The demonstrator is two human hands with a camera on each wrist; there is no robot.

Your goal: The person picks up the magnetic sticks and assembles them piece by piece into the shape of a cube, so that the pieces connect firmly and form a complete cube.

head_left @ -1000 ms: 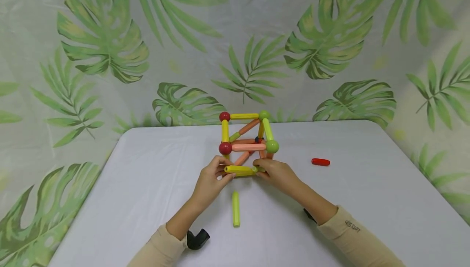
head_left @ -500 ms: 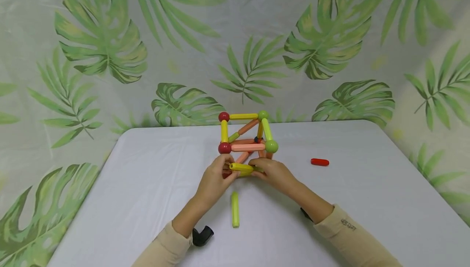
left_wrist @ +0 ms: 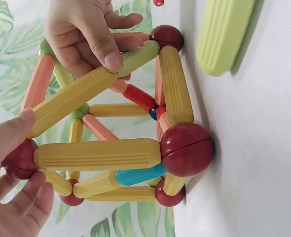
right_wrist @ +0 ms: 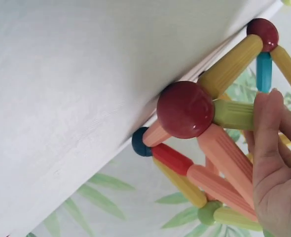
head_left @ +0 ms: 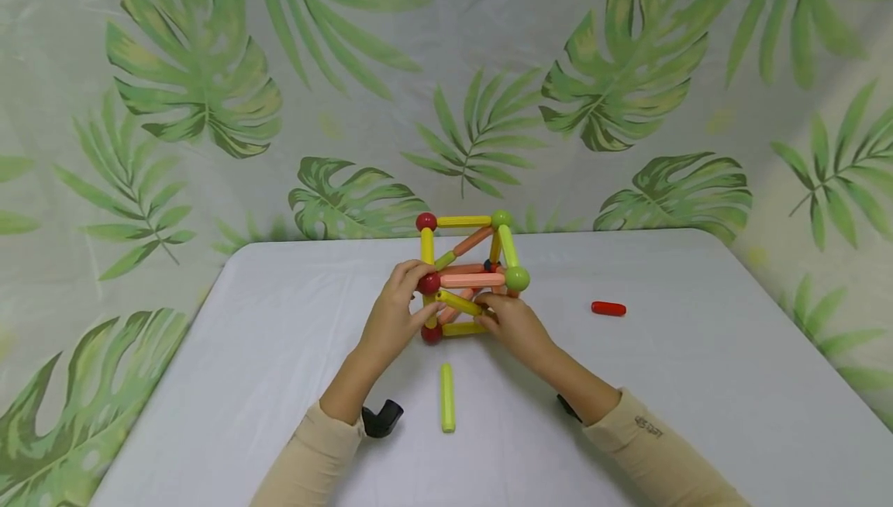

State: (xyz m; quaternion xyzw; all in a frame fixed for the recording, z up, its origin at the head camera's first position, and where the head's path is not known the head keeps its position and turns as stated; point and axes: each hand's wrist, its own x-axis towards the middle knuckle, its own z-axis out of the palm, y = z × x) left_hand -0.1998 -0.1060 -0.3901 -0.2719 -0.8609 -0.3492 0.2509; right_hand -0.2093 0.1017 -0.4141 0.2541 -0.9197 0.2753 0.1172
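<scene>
A cube frame of magnetic sticks and balls stands on the white table. My left hand point(head_left: 394, 309) holds its upper front-left red ball point(left_wrist: 21, 159), fingers round the ball. The left thumb touches the upper end of a yellow magnetic stick point(left_wrist: 74, 101), which slants across the front face. A short green magnetic stick point(right_wrist: 234, 114) continues that diagonal down to the lower front-right red ball point(right_wrist: 185, 109). My right hand point(head_left: 519, 327) pinches the short green stick where it meets the yellow one. The lower front-left red ball point(head_left: 432, 333) is untouched.
One loose light green stick point(head_left: 447, 398) lies in front of the frame, and a short red stick point(head_left: 608, 308) lies to its right. A black curved piece point(head_left: 382, 419) sits by the left wrist. A leaf-printed cloth point(head_left: 460, 127) hangs behind the table.
My left hand has risen from the lower front edge to the upper red ball. The yellow stick has tilted, its left end now higher. The right hand has shifted slightly up.
</scene>
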